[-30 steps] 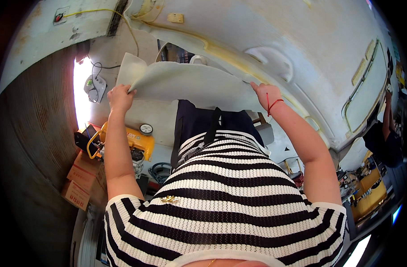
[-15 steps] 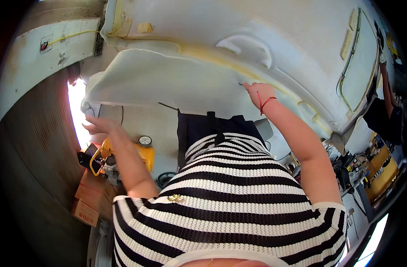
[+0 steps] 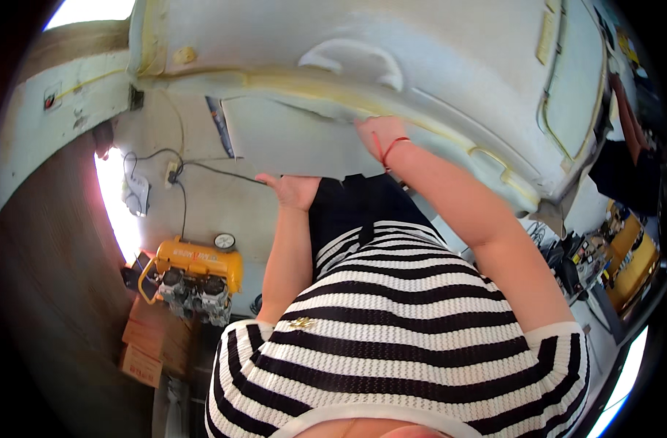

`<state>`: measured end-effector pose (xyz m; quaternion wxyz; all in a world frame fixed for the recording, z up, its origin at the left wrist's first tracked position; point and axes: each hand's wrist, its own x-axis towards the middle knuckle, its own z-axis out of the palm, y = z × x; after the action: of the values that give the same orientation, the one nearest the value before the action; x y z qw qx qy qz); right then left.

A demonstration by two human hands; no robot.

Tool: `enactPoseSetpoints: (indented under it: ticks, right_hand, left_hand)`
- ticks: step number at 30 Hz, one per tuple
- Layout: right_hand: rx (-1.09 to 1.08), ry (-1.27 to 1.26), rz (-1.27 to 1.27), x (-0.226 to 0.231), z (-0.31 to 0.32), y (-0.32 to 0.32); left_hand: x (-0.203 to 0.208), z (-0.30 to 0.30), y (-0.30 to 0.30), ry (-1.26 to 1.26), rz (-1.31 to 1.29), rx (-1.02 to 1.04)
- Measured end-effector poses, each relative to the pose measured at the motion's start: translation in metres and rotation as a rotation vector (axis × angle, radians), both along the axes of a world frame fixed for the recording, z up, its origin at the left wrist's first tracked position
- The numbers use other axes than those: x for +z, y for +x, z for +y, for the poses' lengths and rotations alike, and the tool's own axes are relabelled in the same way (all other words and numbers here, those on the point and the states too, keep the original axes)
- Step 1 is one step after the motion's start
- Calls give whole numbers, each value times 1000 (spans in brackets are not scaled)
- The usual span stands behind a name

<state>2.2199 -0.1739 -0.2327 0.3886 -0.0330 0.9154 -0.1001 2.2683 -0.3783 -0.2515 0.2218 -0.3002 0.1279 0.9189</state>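
A pale grey sheet [image 3: 290,139] hangs along the yellowed edge of a large moulded panel [image 3: 238,44]. My right hand [image 3: 382,137], with a red string round the wrist, is closed at the seam between the sheet and that edge. Whatever it holds is hidden now. A dark, narrow gap [image 3: 304,110] runs along the seam left of this hand. My left hand [image 3: 298,191] is at the sheet's lower edge, palm toward me and thumb stretched out. Its other fingers are hidden at the edge.
A yellow air compressor [image 3: 198,263] stands at lower left, near cardboard boxes [image 3: 144,361]. Black cables [image 3: 224,171] run to a socket on the floor side. Another person's arm [image 3: 627,113] shows at far right, above cluttered tools [image 3: 581,266].
My left hand has moved right, from the far left to the sheet's lower edge. The sheet's left part no longer spreads out there. A thin dark tip at my right fingers is out of sight.
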Motion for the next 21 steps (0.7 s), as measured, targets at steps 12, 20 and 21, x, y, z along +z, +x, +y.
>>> enactPoseSetpoints:
  ticks: [12,20,21]
  right_hand:
    - [-41,-200,202,22,12,28]
    - [38,-132,197,40,25,32]
    - [51,-102,147,44,21,26]
  left_hand:
    - [-6,-13,58,-1175,-196,-537]
    - [21,-14,61,-1226,-141,-534]
    - [26,-12,62,-1243,-143,-537]
